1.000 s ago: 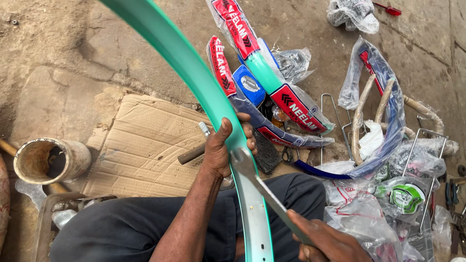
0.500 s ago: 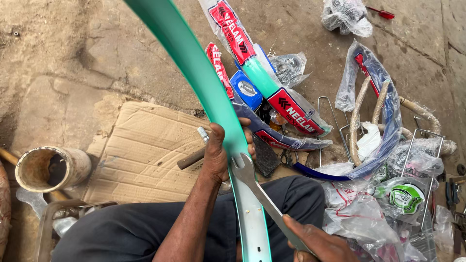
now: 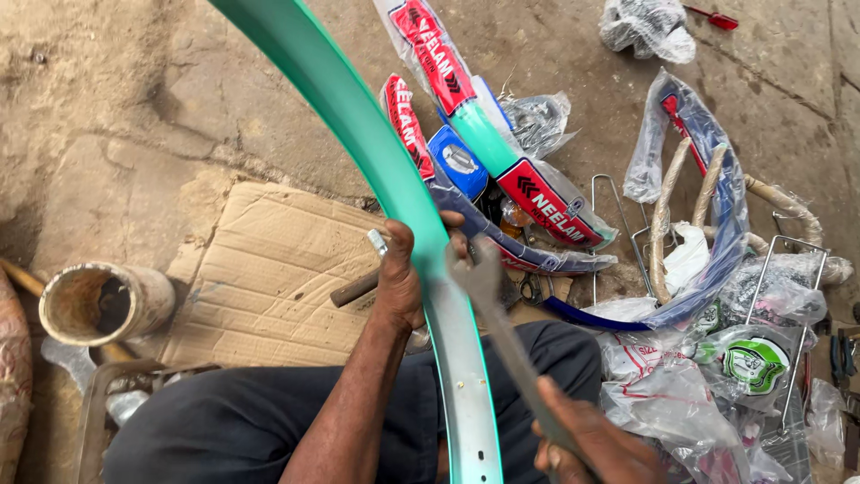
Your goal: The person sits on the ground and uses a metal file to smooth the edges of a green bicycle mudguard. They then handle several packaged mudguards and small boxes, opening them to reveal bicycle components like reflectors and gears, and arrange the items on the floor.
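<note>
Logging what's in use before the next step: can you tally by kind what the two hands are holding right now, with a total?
Green wheel rim: 1, in the left hand
Flat metal wrench: 1, in the right hand, its head against the rim
Total: 2

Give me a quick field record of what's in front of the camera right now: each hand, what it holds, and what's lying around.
left hand: grips the green curved rim from its left side, fingers wrapped over it
right hand: holds the handle end of a grey metal wrench
wrench head: at the rim, beside the left hand's fingertips
rim: long arc running from top of view down to the lap
ground left: flattened cardboard, rusty pipe
ground right: plastic-wrapped bicycle parts, wire frames
</note>
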A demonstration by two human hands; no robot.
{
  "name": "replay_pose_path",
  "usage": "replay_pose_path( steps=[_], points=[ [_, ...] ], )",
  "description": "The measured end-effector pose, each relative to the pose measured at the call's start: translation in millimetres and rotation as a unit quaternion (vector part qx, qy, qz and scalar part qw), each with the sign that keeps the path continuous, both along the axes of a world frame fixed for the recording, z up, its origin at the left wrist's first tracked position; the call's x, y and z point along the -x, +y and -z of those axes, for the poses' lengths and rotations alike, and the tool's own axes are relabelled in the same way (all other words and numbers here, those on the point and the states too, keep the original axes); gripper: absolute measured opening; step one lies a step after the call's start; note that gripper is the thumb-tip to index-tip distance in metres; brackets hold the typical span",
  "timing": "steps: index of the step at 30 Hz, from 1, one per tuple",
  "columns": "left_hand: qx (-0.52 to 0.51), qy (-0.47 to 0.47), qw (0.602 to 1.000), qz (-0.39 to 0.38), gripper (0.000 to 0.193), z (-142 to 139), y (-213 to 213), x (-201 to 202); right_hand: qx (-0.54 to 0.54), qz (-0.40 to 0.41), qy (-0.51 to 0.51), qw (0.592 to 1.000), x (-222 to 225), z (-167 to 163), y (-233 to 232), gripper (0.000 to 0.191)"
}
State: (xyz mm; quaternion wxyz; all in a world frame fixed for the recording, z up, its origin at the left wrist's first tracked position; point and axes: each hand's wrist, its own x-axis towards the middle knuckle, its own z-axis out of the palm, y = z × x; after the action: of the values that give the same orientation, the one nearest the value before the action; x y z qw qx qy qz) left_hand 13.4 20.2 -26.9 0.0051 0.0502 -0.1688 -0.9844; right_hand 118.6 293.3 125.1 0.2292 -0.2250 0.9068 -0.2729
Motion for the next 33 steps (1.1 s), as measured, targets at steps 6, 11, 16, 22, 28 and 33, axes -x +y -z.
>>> replay_pose_path(
  steps=[6, 11, 16, 22, 28, 33],
  points=[
    [0.015, 0.000, 1.000, 0.009, 0.097, -2.5, 0.2, -2.0, -0.003, 0.038, 0.015, 0.999, 3.8, 4.2, -1.9, 0.063],
    [-0.050, 0.036, 0.997, 0.036, 0.092, 0.5, 1.4, -0.9, -0.013, -0.047, 0.007, 0.999, -0.3, 8.6, -5.6, 0.063],
    [-0.030, 0.009, 0.999, 0.022, 0.096, 3.9, 0.7, -0.3, -0.058, 0.044, -0.074, 0.995, -1.7, 6.7, -2.8, 0.072],
    [0.004, -0.002, 1.000, 0.003, 0.100, 4.7, -0.3, -0.6, 0.034, 0.089, -0.077, 0.992, 6.0, 11.1, -2.7, 0.069],
    [-0.026, 0.007, 1.000, 0.004, 0.097, 5.7, 1.6, 1.1, -0.058, 0.072, -0.176, 0.980, 12.2, 4.2, -2.2, 0.076],
    [-0.034, 0.021, 0.999, 0.023, 0.093, 10.5, 1.1, 0.9, -0.022, -0.024, -0.134, 0.990, 15.4, 12.6, -4.0, 0.072]
  ],
)
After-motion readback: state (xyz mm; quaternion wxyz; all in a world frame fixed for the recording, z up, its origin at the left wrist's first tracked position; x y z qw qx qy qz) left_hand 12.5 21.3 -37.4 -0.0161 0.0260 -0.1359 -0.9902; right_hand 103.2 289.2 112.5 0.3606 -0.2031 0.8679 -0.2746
